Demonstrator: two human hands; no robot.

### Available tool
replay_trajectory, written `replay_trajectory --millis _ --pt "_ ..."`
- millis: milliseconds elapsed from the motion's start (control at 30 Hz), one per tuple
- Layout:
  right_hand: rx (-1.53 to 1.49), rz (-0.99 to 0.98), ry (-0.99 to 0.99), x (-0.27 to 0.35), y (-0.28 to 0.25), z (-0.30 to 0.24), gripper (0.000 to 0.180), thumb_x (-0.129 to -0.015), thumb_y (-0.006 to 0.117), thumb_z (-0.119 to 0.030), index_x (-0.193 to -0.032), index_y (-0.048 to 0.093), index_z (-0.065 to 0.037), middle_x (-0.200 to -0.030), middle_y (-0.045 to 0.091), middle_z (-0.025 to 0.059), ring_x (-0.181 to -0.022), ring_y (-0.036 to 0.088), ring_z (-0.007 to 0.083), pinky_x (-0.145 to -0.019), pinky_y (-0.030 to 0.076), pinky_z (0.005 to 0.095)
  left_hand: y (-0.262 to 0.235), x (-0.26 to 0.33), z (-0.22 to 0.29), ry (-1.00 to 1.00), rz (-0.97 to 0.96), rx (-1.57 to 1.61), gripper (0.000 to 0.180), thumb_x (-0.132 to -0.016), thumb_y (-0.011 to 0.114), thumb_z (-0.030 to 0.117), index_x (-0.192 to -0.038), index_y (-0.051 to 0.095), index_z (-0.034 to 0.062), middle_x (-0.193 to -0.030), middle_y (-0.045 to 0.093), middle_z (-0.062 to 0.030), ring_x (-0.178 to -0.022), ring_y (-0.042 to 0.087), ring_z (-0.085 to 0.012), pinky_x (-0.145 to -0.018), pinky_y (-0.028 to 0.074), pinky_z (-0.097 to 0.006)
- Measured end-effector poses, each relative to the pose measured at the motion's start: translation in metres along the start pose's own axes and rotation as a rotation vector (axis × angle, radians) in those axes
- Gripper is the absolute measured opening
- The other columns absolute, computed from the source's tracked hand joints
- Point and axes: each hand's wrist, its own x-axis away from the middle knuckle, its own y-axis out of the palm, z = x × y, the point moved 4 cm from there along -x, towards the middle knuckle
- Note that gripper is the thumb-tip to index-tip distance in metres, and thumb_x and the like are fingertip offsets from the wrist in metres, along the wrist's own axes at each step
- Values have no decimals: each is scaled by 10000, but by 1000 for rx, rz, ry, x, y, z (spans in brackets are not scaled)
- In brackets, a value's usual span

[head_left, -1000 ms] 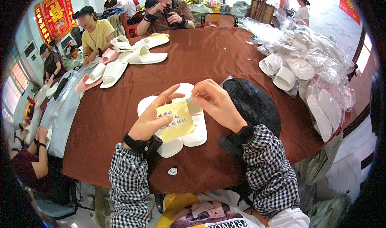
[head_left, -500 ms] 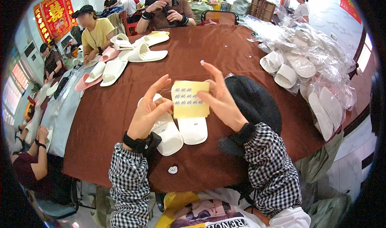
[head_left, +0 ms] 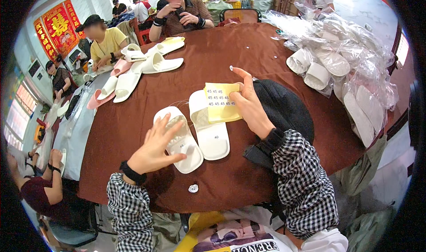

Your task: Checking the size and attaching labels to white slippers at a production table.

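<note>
Near the front edge of the brown tablecloth [head_left: 239, 181] lies a small, round white sticker [head_left: 193, 188]. Just beyond it, the left hand [head_left: 154, 150] is spread wide over the left slipper [head_left: 190, 143], with nothing visible in its grasp; whether it touches the slipper is hard to tell, and its fingers cover part of the insole and strap. The right slipper [head_left: 216, 145] lies beside it, sole down, its strap partly behind a yellow sheet [head_left: 219, 112] of printed labels. The right hand [head_left: 252, 110] pinches that sheet between thumb and curled fingers, its forefinger raised with a tiny white dot [head_left: 231, 68] on the tip, too small to identify. A second ago the left hand had the sheet; now the right carries it alone, leaving the left free and more of the left slipper uncovered. Behind the right wrist sits a black mesh bag [head_left: 290, 112], partly blocked by the sleeve. Farther off, clear plastic blurs the outlines of the bagged slippers [head_left: 335, 65], and across the table a co-worker [head_left: 186, 14] is cut off by the upper edge.
</note>
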Motion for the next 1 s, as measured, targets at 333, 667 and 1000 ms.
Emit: replay_trajectory --millis 333,667,1000 --pt "-42 45 109 0 -6 20 604 -885 444 -17 -1444 228 -98 -1023 520 77 -918 528 123 -830 442 257 6 -24 -27 185 -156 78 966 -691 793 394 -1460 304 72 -1536 19 -272 -1424 -29 -471 -1155 108 -511" --pt "-98 -7 174 1 7 31 672 -878 462 11 -1471 167 -102 -1074 539 122 -931 548 159 -832 456 279 4 -30 -33 186 -38 242 844 -715 771 267 -1405 363 6 -1542 15 -263 -1444 -14 -410 -1163 135 -448" --pt "-69 -67 130 -2 11 35 669 -861 474 43 -1451 215 -134 -967 542 91 -821 540 130 -725 453 260 -3 -21 -31 76 133 144 746 -715 749 124 -1385 430 53 -1551 84 -230 -1435 125 -392 -1161 187 -412"
